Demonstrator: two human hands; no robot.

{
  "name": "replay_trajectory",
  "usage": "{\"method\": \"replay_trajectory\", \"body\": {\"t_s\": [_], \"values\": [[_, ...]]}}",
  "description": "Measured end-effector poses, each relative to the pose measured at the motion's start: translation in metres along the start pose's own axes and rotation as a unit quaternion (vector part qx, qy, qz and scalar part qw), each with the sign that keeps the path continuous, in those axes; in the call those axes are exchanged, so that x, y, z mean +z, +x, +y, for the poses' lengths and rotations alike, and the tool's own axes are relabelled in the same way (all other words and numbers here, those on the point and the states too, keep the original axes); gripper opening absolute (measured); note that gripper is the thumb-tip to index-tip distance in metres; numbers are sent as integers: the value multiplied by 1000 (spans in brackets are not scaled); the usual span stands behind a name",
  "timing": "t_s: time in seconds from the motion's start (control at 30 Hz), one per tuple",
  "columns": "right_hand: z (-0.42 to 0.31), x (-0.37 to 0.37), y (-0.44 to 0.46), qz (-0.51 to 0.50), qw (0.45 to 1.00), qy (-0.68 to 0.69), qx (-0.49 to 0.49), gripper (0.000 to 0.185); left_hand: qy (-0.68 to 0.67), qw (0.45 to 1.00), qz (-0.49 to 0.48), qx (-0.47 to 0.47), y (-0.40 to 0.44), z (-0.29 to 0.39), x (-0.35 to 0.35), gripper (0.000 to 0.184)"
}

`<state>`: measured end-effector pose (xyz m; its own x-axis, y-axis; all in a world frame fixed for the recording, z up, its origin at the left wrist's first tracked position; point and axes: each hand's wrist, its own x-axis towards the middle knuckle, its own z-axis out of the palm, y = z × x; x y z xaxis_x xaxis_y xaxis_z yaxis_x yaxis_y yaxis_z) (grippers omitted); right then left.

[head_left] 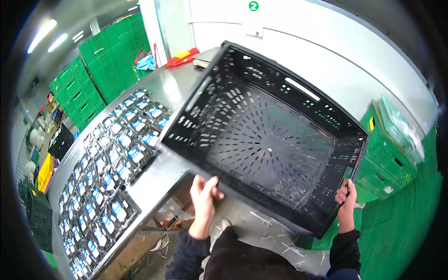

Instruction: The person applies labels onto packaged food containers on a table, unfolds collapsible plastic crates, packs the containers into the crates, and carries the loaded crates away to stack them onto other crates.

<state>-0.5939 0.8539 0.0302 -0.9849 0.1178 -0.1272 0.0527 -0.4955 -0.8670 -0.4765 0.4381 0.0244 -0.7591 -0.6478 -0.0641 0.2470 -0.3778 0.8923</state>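
A large black slatted crate (pixel 270 140) hangs tilted in front of me, its empty inside facing me. My right hand (pixel 346 196) is closed round the handle opening in its right wall. My left hand (pixel 204 193) is just below the crate's near edge, thumb and fingers partly spread, holding nothing. Left of the crate, many black packs with blue and white labels (pixel 109 179) lie in rows on the steel table (pixel 161 175). The crate's left corner is over or against the table's edge; which one is unclear.
Green crates (pixel 77 93) stand stacked behind the table, and others (pixel 382 163) at the right. Red and yellow items (pixel 183 56) lie at the table's far end. A white wall (pixel 326 42) rises behind. White scraps (pixel 291 247) litter the floor. A yellow crate (pixel 45 172) is far left.
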Motion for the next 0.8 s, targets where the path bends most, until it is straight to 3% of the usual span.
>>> {"method": "replay_trajectory", "body": {"t_s": [0.17, 0.37, 0.43, 0.57, 0.63, 0.67, 0.8], "values": [[-6, 81, 106, 0, 999, 2, 42, 27, 8, 998, -58, 9, 163, 15, 42, 32], [8, 190, 221, 60, 981, 81, 165, 34, -16, 1000, -23, -10, 320, 10, 70, 34], [7, 206, 264, -10, 978, 61, 198, 34, -21, 999, 9, -23, 359, -4, 62, 35], [-22, 249, 323, -117, 964, 107, 214, 23, -12, 999, -22, -23, 396, -10, 70, 36], [-16, 265, 350, -108, 972, 52, 202, 25, -32, 999, -23, -38, 410, -11, 74, 36], [-6, 261, 373, -149, 965, 23, 217, 28, -50, 998, -12, -43, 421, -10, 73, 35], [40, 291, 411, -99, 969, -54, 220, 31, -48, 998, 42, -8, 461, -4, 56, 30]]}}
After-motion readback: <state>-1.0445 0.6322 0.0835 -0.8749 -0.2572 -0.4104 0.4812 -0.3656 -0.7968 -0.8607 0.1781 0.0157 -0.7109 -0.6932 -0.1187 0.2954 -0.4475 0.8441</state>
